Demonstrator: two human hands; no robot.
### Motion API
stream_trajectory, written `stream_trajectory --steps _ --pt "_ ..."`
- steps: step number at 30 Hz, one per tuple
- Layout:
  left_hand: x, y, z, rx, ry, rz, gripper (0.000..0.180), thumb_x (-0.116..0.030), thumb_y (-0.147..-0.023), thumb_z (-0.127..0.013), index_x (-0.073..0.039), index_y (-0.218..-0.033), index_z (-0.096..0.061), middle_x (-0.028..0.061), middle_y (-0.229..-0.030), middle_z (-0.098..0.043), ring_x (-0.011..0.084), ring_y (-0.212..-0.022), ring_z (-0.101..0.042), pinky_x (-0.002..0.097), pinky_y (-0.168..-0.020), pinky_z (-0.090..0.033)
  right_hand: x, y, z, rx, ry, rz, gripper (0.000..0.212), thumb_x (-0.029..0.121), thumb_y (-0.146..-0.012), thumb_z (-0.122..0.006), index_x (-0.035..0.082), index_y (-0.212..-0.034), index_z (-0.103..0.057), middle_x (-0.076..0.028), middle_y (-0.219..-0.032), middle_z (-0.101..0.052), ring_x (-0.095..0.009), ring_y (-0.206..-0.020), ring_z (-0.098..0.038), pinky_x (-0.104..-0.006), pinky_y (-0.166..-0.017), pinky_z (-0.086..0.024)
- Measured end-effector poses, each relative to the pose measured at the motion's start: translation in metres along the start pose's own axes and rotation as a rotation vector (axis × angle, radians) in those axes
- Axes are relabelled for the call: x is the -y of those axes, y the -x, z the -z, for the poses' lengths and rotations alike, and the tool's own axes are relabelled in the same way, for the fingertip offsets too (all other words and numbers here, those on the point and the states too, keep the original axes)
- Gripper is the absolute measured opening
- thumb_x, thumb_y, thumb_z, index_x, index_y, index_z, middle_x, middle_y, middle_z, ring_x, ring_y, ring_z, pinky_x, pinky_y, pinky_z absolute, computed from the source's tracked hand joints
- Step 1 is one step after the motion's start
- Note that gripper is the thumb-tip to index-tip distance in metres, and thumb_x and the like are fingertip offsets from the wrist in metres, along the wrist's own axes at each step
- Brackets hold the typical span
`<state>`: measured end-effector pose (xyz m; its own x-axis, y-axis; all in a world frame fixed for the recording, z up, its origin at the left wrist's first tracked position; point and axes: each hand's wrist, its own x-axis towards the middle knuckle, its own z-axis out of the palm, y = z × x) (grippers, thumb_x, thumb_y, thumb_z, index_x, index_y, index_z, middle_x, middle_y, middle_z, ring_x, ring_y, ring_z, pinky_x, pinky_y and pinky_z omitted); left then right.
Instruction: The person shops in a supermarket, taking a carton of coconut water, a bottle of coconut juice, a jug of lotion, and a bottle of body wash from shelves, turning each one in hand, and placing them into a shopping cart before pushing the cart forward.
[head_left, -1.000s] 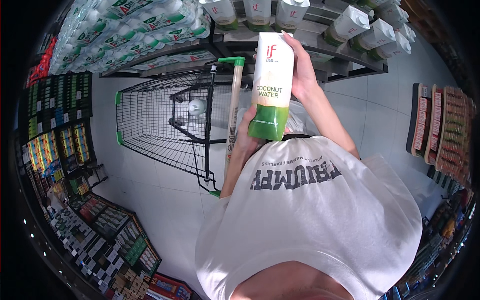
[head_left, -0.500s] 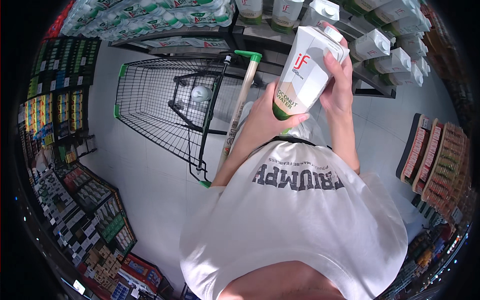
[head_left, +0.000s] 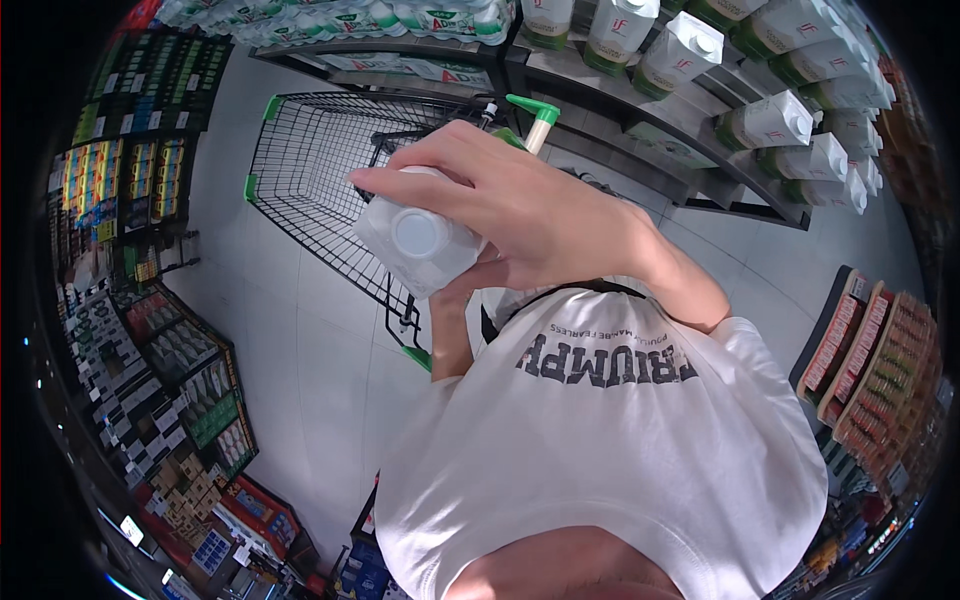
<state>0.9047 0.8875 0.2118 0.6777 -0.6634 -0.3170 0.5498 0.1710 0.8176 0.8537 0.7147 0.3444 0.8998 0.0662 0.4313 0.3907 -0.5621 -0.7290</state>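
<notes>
Carton (head_left: 408, 262) shifts left since the previous frame, away from the shelf side, and tips so its cap (head_left: 420, 233) faces the camera. Right hand (head_left: 515, 205) now reaches across from the right.

Position: carton held in front of the body, seen against the near part of the cart (head_left: 315, 160); height above the basket cannot be judged from this angle.

Right fingers curve over the top end and far side, closed on the carton; likely a steadying grip, leaving the cap uncovered. Left forearm (head_left: 453, 340) rises beneath; left hand (head_left: 463, 287) probably supports the lower body, but its fingers are hidden, so their state is unknown.

Similar cartons (head_left: 768, 120) stand in spaced rows on the shelf (head_left: 610, 105), fronts outward, presumably for easy reading and picking.

Hidden: carton's printed front and base. Cart handle (head_left: 541, 130) is mostly blocked by the right hand. Green patch (head_left: 510, 138) beside it: unidentified. Wrapped bottle packs (head_left: 400, 22) are cut off at the upper edge.
</notes>
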Motion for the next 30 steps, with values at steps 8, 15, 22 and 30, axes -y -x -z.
stream_trajectory --steps 8,15,22,30 --pt "-0.079 -0.002 -0.002 -0.069 -0.785 -0.626 0.115 -0.014 -0.056 -0.096 -0.002 -0.152 -0.035 0.0148 -0.123 -0.066 0.0258 -0.112 -0.068 0.0367 -0.095 -0.056 -0.013 -0.008 -0.03 -0.167 0.027 -0.282 0.098 0.031 -0.054 -0.096 0.008 -0.14 -0.056 -0.009 -0.109 -0.066 -0.028 -0.093 -0.068 -0.0372 -0.081 -0.056" --pt "-0.095 -0.009 -0.019 -0.198 -1.114 -0.748 0.11 -0.014 -0.055 -0.095 -0.005 -0.15 -0.042 0.0165 -0.122 -0.067 0.027 -0.104 -0.072 0.0352 -0.085 -0.059 -0.022 -0.027 -0.035 -0.223 0.101 -0.43 0.088 0.039 -0.057 -0.092 0.005 -0.132 -0.062 -0.013 -0.109 -0.066 -0.03 -0.095 -0.068 -0.0381 -0.082 -0.055" --pt "-0.111 -0.028 -0.009 -0.14 -0.99 -0.826 0.111 -0.012 -0.054 -0.094 -0.006 -0.152 -0.041 0.0137 -0.116 -0.067 0.0264 -0.1 -0.072 0.0362 -0.082 -0.059 -0.03 -0.033 -0.018 -0.083 -0.104 -0.302 0.08 0.043 -0.075 -0.083 0.004 -0.139 -0.056 -0.018 -0.119 -0.066 -0.033 -0.106 -0.067 -0.0409 -0.09 -0.054" --pt "-0.107 -0.106 0.033 -0.19 -1.294 -0.57 0.104 -0.017 -0.058 -0.094 -0.004 -0.149 -0.045 0.0163 -0.121 -0.06 0.03 -0.112 -0.063 0.0419 -0.094 -0.053 -0.145 0.058 -0.031 -0.207 0.097 -0.804 0.065 0.046 -0.097 -0.064 0.001 -0.142 -0.052 -0.026 -0.138 -0.054 -0.04 -0.133 -0.05 -0.0465 -0.112 -0.04"
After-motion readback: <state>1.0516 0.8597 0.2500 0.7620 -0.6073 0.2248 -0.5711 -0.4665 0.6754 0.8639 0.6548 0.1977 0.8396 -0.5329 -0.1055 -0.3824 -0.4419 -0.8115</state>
